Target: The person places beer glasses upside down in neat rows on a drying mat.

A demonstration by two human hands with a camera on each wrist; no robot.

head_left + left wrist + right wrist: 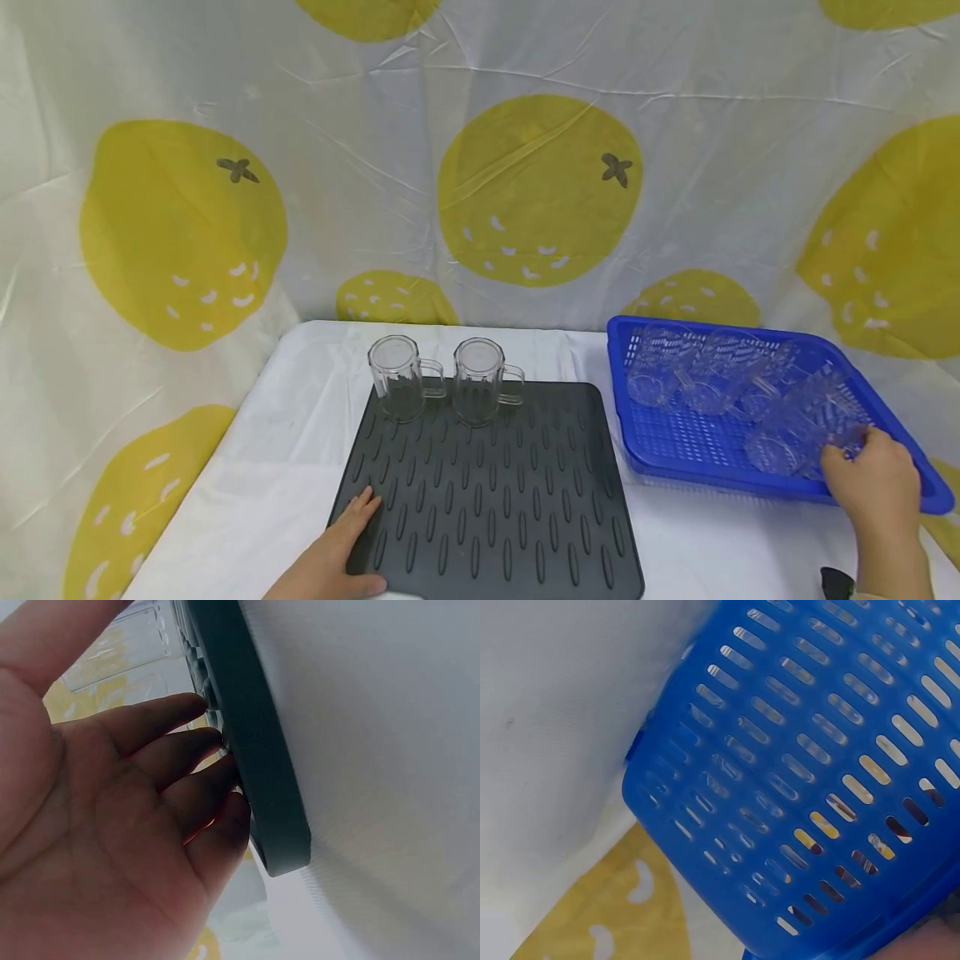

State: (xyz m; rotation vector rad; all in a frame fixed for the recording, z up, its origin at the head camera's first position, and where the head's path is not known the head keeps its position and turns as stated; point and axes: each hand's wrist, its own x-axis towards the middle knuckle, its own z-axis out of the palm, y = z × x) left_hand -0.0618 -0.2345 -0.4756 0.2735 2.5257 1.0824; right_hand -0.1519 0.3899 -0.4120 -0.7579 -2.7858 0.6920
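My left hand point(333, 546) rests with fingers spread on the left edge of a dark grey ribbed drying mat point(487, 492). In the left wrist view, the fingertips meet the mat's edge. Two clear glass mugs point(397, 379) stand at the mat's back edge, handles to the right. At the right, my right hand point(873, 475) reaches over the near rim of a blue perforated basket point(675, 458). Its thumb and fingers grip a glass mug point(780, 446) lying there; the exact hold is partly hidden. Several more glass mugs point(708, 387) lie in the basket.
A white cloth point(247, 475) covers the table. Behind hangs a pale curtain point(360, 192) with yellow lemons. A small black object point(836, 582) shows beside the right wrist. In the right wrist view, the basket's slotted wall point(780, 750) blocks most of the hand.
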